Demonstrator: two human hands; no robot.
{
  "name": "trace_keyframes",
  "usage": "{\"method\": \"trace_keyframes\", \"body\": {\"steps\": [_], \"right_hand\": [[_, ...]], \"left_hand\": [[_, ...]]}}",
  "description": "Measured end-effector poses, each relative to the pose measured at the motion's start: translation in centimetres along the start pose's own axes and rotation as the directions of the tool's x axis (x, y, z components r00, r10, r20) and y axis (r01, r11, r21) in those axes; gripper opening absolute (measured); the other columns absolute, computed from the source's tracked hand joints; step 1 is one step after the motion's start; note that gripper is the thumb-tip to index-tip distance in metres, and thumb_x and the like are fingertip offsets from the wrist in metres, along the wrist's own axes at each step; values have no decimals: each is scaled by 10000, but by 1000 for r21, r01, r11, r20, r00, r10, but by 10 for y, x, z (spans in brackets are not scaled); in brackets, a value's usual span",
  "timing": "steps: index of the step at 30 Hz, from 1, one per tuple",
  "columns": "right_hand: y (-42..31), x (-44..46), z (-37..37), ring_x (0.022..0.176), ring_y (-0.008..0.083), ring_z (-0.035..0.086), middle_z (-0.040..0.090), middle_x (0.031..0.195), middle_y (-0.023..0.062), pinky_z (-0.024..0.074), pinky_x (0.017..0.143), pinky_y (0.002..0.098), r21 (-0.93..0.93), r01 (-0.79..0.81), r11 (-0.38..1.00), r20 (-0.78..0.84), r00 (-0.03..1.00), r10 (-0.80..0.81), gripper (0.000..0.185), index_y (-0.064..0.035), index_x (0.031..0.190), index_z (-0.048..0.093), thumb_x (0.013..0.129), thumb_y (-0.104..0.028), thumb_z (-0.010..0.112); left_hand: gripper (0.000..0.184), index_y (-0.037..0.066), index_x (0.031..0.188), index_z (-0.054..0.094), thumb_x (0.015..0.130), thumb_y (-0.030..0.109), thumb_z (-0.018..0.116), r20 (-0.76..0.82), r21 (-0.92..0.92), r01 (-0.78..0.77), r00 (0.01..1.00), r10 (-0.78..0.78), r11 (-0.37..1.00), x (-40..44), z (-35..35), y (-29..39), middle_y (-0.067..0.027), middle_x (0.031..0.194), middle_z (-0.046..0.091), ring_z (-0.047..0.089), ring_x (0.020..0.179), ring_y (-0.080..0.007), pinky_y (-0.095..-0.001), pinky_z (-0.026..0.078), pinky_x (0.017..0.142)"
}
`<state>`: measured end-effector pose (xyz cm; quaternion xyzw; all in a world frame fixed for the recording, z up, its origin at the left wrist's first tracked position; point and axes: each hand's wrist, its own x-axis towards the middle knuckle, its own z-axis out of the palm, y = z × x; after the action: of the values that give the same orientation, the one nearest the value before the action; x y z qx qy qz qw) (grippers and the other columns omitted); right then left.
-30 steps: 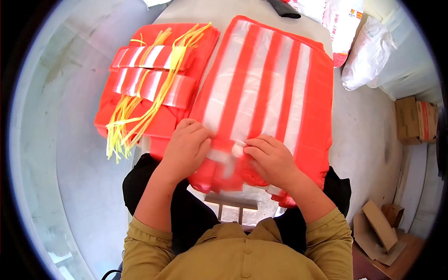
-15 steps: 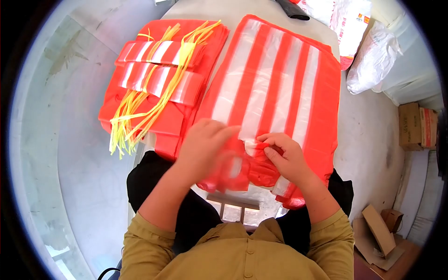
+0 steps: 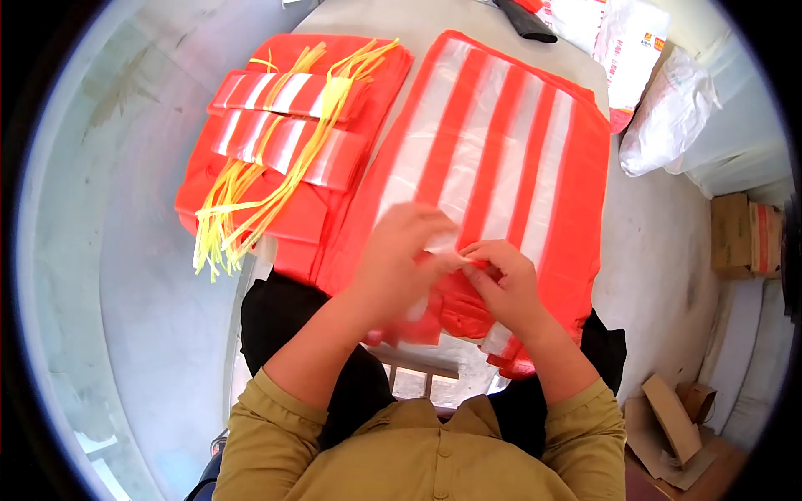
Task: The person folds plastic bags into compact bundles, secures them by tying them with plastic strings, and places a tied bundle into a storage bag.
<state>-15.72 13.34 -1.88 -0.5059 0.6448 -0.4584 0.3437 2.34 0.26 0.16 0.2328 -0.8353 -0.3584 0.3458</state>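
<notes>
Right grip (image 3: 506, 282) pinches striped plastic (image 3: 476, 150) spread beneath and beyond it.

Bright, diffuse light | soft sheen on clear stripes (image 3: 423, 125) | left hand (image 3: 409, 255) blurred | edges bowed (fisheye, black corners)

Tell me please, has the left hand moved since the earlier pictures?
Yes. Judged against the striped plastic stack, the left hand has moved rightward, closer to the right hand.
</notes>
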Motion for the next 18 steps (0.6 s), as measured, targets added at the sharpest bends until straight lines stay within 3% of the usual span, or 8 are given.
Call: {"method": "trace_keyframes", "body": {"steps": [2, 6, 9, 12, 18], "right_hand": [[0, 1, -3, 1040, 156, 659, 712, 1151, 87, 535, 910, 308, 56, -19, 998, -34, 999, 21, 210, -8, 1159, 692, 953, -17, 731], [-6, 2, -11, 1064, 119, 629, 706, 1150, 54, 506, 959, 285, 149, -100, 984, -26, 994, 105, 181, -1, 1181, 684, 1001, -23, 694], [-7, 2, -10, 1064, 110, 619, 698, 1146, 34, 494, 974, 276, 200, -145, 969, -18, 988, 152, 184, -1, 1195, 684, 1014, -33, 686], [-1, 4, -6, 973, 93, 629, 706, 1052, 21, 521, 867, 269, 238, -118, 964, -59, 989, 135, 187, -17, 1161, 702, 985, -77, 720], [-1, 3, -6, 961, 95, 622, 694, 1100, 13, 517, 855, 266, 314, -124, 941, -34, 989, 141, 192, -18, 1186, 690, 999, -60, 702]], "left_hand": [[292, 52, 1247, 673, 1041, 252, 623, -117, -200, 235, 958, -261, 951, 3, -14, -1, -108, 1303, 653, 599, 1235, -266, -414, 461, 1073], [532, 22, 1439, 554, 1173, 406, 300, -81, -526, 476, 796, -599, 704, -1, -32, -25, -92, 1483, 562, 490, 1413, -223, -407, 331, 1224], [579, 37, 1512, 506, 1172, 438, 265, 67, -688, 504, 760, -646, 522, -1, -29, -31, -98, 1551, 512, 430, 1475, -233, -419, 288, 1252], [597, 27, 1549, 477, 1171, 441, 271, 12, -596, 525, 762, -647, 608, 2, -28, -24, -112, 1595, 471, 384, 1511, -233, -421, 253, 1267], [622, 35, 1573, 460, 1169, 462, 257, 35, -554, 516, 799, -601, 654, 8, -26, -34, -120, 1613, 457, 348, 1536, -231, -411, 213, 1275]]}}
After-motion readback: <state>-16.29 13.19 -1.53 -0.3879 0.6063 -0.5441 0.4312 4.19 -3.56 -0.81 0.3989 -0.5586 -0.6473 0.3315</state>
